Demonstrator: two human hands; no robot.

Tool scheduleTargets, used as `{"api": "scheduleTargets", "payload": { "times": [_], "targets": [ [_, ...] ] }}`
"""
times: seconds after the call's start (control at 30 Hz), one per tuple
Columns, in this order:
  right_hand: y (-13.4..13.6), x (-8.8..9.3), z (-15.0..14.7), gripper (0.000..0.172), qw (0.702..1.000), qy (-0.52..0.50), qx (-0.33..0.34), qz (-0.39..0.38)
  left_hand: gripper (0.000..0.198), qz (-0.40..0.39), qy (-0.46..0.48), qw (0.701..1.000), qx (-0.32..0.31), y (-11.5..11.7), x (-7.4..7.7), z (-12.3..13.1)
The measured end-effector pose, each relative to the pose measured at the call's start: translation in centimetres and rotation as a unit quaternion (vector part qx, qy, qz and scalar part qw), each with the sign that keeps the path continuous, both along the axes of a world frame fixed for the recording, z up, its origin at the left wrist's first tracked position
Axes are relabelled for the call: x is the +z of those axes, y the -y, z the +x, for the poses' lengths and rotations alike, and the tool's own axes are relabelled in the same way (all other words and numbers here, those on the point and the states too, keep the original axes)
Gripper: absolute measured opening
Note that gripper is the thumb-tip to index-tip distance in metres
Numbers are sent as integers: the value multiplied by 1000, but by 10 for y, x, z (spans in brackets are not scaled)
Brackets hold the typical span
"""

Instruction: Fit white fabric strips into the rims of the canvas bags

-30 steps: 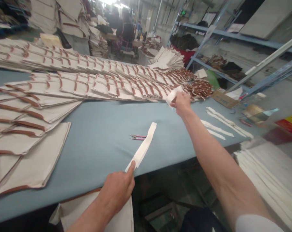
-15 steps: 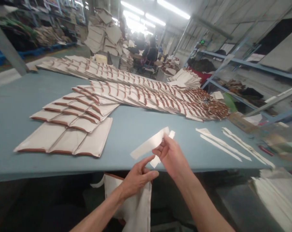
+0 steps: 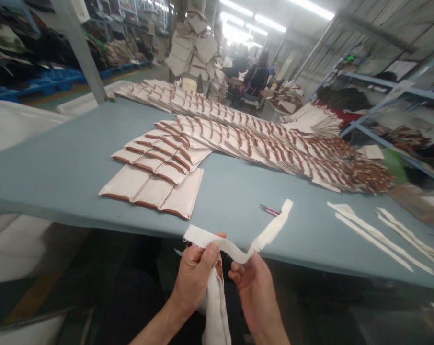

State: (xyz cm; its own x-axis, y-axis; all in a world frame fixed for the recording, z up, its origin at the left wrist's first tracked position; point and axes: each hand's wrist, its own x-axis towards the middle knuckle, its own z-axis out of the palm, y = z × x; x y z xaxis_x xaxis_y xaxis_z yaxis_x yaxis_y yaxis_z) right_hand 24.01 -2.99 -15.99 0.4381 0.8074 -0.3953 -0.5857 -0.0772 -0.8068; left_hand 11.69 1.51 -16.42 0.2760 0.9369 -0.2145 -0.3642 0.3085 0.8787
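Note:
A long white fabric strip (image 3: 238, 242) runs from my left hand across to my right hand, and its far end lies on the blue table (image 3: 59, 163). My left hand (image 3: 195, 273) pinches the strip's near end with thumb on top. My right hand (image 3: 255, 282) grips the strip's middle from below. Both hands are just off the table's near edge, above a cream fabric piece (image 3: 215, 306) hanging under them. Small pink thread snips (image 3: 269, 210) lie on the table beside the strip's far end.
Cream bags with brown trim (image 3: 155, 177) lie fanned out on the table's left, with long overlapping rows (image 3: 245, 134) behind. Several white strips (image 3: 371, 235) lie at the right. Blue metal shelving (image 3: 382, 110) stands at right; a seated person (image 3: 255, 79) works far back.
My hands pulled back from over the table to just off its near edge. The left hand, open half a second ago, now pinches the strip's end; the view swung left.

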Motion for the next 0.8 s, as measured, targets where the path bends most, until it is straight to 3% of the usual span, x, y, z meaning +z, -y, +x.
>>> {"api": "scheduleTargets", "payload": {
  "times": [0.1,0.17,0.23,0.3,0.4,0.5,0.67,0.8],
  "targets": [
    [21,-20,8,47,984,92,126,-91,49,68,-89,993,-28,5,17,-25],
    [29,-21,25,53,935,253,199,-146,36,171,-179,967,-53,7,29,-39],
    [28,-8,40,54,889,403,165,-137,32,241,-229,940,-84,8,39,-47],
    [18,16,45,50,870,454,174,-87,31,264,-240,927,-116,10,44,-49],
    [-5,57,27,37,847,463,259,22,30,278,-261,914,-139,13,46,-47],
    [-23,81,-4,25,833,406,370,64,32,282,-258,913,-145,17,44,-45],
    [-27,83,-31,21,835,396,372,88,29,272,-211,931,-121,22,38,-46],
    [-23,77,-36,26,861,347,362,83,31,263,-217,934,-107,25,32,-47]
  ]
}}
